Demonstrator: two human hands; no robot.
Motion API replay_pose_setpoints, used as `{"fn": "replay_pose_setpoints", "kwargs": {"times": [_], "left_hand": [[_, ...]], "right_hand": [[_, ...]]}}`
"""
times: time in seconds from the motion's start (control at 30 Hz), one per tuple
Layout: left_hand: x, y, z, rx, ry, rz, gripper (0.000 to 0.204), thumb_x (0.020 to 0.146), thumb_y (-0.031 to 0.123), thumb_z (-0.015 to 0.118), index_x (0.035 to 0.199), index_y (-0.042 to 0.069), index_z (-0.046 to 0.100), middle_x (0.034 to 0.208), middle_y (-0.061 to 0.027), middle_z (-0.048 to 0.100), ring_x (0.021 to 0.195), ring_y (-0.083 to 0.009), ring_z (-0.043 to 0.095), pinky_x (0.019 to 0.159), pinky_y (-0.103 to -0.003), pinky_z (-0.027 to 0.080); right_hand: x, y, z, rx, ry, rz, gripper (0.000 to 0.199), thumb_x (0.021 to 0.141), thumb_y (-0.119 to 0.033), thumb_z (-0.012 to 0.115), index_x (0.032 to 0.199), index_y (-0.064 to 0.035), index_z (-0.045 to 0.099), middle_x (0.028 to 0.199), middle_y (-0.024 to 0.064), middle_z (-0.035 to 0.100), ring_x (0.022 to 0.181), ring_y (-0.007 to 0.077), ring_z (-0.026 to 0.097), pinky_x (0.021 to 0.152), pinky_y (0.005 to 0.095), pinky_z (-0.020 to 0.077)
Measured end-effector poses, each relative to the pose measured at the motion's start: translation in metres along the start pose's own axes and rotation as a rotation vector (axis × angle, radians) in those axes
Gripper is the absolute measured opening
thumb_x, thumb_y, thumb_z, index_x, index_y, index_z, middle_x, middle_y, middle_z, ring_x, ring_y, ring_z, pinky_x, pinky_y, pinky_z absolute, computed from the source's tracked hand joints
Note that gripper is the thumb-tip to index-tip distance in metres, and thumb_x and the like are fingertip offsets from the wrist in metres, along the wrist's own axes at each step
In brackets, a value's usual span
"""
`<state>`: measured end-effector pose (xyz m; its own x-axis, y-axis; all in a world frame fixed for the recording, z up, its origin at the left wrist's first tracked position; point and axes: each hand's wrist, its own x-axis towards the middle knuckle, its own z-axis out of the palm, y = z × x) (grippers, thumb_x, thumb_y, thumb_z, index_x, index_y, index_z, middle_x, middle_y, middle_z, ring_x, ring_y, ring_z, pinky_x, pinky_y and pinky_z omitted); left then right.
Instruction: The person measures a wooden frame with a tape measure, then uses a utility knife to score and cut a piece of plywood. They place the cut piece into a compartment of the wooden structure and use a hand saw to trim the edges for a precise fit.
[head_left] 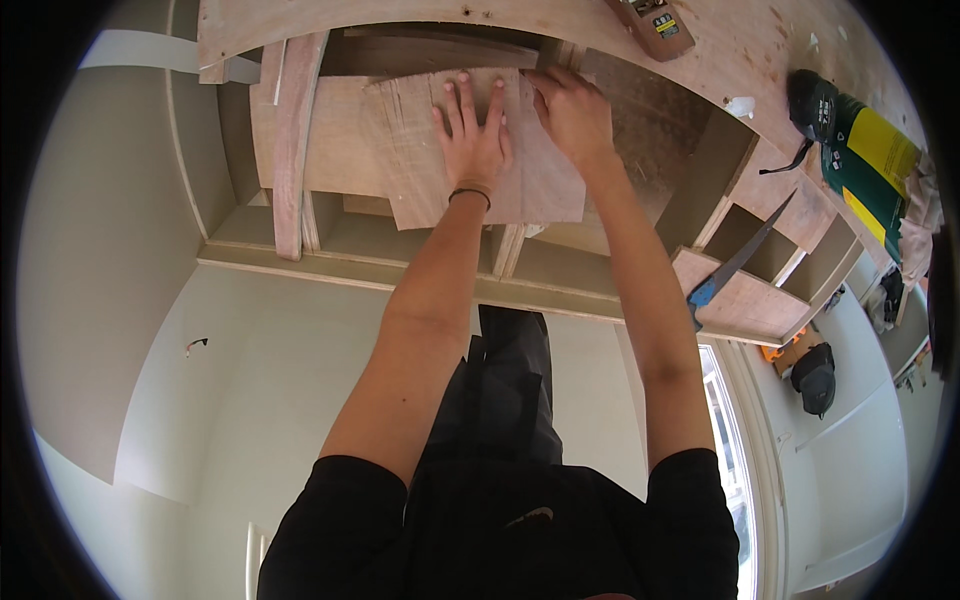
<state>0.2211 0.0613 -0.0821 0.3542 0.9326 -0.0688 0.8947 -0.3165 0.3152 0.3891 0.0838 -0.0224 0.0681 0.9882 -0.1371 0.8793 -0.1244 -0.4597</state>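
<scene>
A thin plywood sheet [420, 150] with a pale, grained face lies across the open wooden frame in front of me. My left hand [475, 148] rests flat on its middle, fingers spread, with a dark band round the wrist. At the far edge of the sheet, my right hand [578, 115] has its fingers drawn together in a pinch. A small dark bit shows at those fingertips, too small to name. Under the sheet's left side another pale board [325, 140] is partly covered. A curved wooden strip [291, 150] crosses that board near its left end.
To the right, a handsaw [745, 255] with a blue handle lies across the frame's compartments. A wooden block-like tool [655, 28] sits on the far board [400, 12]. A green and yellow package [875, 155] lies at far right, and a dark cap [815, 380] lower down.
</scene>
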Motion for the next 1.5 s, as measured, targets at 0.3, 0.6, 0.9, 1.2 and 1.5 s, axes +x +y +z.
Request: {"fn": "replay_pose_setpoints", "kwargs": {"times": [0.3, 0.6, 0.9, 1.2, 1.5], "left_hand": [[0.000, 0.002, -0.003, -0.021, 0.013, 0.010, 0.060, 0.095, 0.024, 0.047, 0.153, 0.030, 0.036, 0.162, -0.0197, 0.020, 0.149, -0.0420, 0.018, 0.116, -0.063, 0.015], [0.000, 0.001, -0.001, -0.014, 0.003, 0.012, 0.059, 0.097, 0.025, 0.046, 0.154, 0.031, 0.033, 0.163, -0.0200, 0.017, 0.149, -0.0419, 0.016, 0.116, -0.063, 0.014], [0.000, 0.001, -0.002, -0.001, -0.012, 0.016, 0.059, 0.098, 0.027, 0.044, 0.155, 0.033, 0.031, 0.164, -0.0200, 0.014, 0.150, -0.0420, 0.015, 0.116, -0.064, 0.013], [0.000, 0.000, 0.002, 0.009, -0.007, 0.004, 0.057, 0.099, 0.030, 0.046, 0.154, 0.032, 0.032, 0.164, -0.0187, 0.013, 0.150, -0.0411, 0.015, 0.116, -0.065, 0.015], [0.001, 0.002, 0.000, -0.005, -0.019, 0.003, 0.059, 0.099, 0.029, 0.046, 0.155, 0.031, 0.030, 0.164, -0.0195, 0.013, 0.150, -0.0412, 0.015, 0.117, -0.063, 0.012]], "right_hand": [[0.008, -0.008, 0.006, 0.206, -0.127, 0.334, 0.022, 0.090, -0.024, 0.058, 0.101, -0.0089, 0.069, 0.096, 0.0154, 0.070, 0.094, 0.0360, 0.068, 0.079, 0.0496, 0.0550], [0.016, -0.020, 0.011, 0.014, -0.169, 0.317, 0.021, 0.092, -0.023, 0.057, 0.098, -0.0054, 0.068, 0.089, 0.0220, 0.070, 0.087, 0.0396, 0.069, 0.077, 0.0496, 0.0553], [0.019, -0.038, 0.013, -0.008, -0.246, 0.378, 0.029, 0.081, -0.019, 0.072, 0.102, -0.0018, 0.064, 0.098, 0.0205, 0.070, 0.093, 0.0361, 0.071, 0.077, 0.0440, 0.0584], [-0.026, -0.045, 0.034, 0.034, -0.105, 0.331, 0.029, 0.085, -0.023, 0.070, 0.099, 0.0011, 0.062, 0.087, 0.0196, 0.070, 0.078, 0.0372, 0.072, 0.068, 0.0422, 0.0593], [-0.109, -0.064, 0.049, 0.099, -0.146, 0.421, 0.009, 0.087, -0.006, 0.058, 0.093, -0.0003, 0.058, 0.089, 0.0208, 0.067, 0.081, 0.0389, 0.069, 0.068, 0.0462, 0.0569]]}}
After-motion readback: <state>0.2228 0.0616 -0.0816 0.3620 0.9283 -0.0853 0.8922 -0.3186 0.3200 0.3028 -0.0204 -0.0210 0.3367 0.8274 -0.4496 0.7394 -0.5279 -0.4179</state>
